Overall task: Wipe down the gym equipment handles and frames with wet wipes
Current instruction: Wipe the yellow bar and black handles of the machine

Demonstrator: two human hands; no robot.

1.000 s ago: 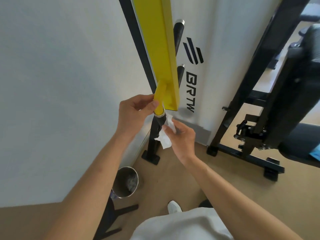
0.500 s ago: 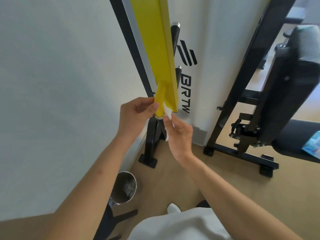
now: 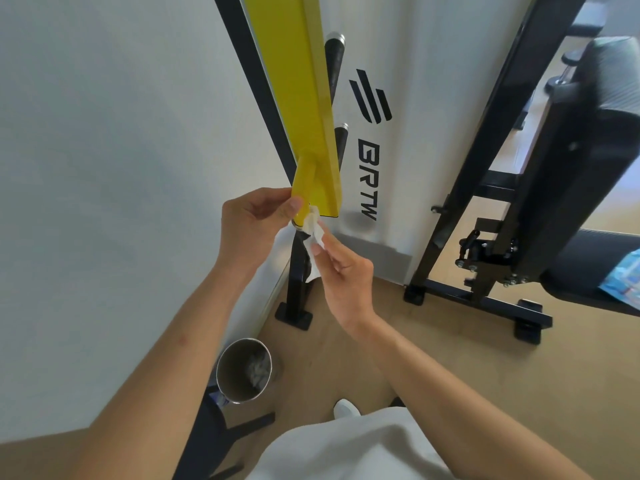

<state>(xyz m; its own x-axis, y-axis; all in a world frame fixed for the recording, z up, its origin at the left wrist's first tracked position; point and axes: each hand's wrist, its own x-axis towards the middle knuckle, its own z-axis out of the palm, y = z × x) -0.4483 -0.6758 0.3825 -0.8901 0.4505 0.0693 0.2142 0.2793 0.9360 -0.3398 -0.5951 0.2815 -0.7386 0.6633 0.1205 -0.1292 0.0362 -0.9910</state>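
Observation:
A yellow machine arm [image 3: 304, 98] slants down from the top and ends in a short yellow stub with a metal collar. My left hand [image 3: 254, 225] pinches that stub from the left with thumb and fingers. My right hand [image 3: 341, 268] holds a crumpled white wet wipe [image 3: 313, 226] pressed against the collar just below the yellow arm's end. A black handle grip continues below the collar, mostly hidden behind the wipe and my right hand.
A black upright post [image 3: 296, 282] with a foot plate stands on the tan floor behind my hands. A steel bin [image 3: 244, 372] holding used wipes sits at lower left. A black bench frame [image 3: 485, 209] and pad [image 3: 588, 150] fill the right, with a blue wipe packet [image 3: 623, 280] on the seat.
My right hand slid the wipe up from the black grip to the collar at the yellow arm's end. My left hand kept its hold on the stub.

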